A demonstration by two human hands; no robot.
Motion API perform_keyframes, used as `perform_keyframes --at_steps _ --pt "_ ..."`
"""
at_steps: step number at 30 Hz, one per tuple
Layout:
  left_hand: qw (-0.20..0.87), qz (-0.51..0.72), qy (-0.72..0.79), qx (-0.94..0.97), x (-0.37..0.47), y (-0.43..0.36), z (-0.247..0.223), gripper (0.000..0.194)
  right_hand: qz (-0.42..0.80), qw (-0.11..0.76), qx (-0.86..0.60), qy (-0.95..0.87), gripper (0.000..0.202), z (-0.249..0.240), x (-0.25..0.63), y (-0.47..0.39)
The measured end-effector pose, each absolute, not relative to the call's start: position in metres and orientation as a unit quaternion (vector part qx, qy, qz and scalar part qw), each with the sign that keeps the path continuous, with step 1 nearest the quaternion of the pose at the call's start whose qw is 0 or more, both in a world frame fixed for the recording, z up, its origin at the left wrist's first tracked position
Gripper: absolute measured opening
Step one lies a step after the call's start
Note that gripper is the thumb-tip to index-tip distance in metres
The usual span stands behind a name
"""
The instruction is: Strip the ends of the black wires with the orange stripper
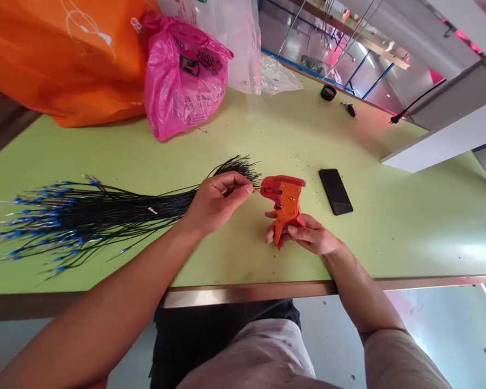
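Observation:
My right hand (308, 233) is wrapped around the handles of a red and orange wire stripper (288, 201), whose jaws face left. My left hand (219, 202) is pinched, thumb against fingers, just left of those jaws, at the end of a black wire. The rest of a long bundle of black wires (125, 208) lies on the green table, passing behind my left hand. Blue connectors with metal tips (56, 216) fan out at the bundle's left end. Its thin right ends (238, 165) spread beyond my fingers.
An orange bag (97, 65), a pink plastic bag (190, 81) and clear plastic bags (235, 48) stand at the back left. A black phone (336, 192) lies right of the tool. Black tape (328, 92) and keys (350, 110) sit farther back, near a white panel (445, 135).

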State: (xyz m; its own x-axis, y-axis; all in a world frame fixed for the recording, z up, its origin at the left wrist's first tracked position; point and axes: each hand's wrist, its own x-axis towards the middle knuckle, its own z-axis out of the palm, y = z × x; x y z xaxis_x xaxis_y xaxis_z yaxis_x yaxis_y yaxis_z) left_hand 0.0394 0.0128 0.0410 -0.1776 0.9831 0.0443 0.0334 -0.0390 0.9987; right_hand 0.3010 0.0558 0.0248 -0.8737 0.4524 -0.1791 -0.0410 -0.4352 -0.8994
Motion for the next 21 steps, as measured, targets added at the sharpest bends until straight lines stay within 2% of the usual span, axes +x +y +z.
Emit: perform_keyframes --at_steps 21 --pt "0.401 0.513 0.548 0.525 0.0345 0.0078 0.0496 0.021 0.822 0.142 -0.219 -0.506 0.049 0.0218 0.2927 0.0461"
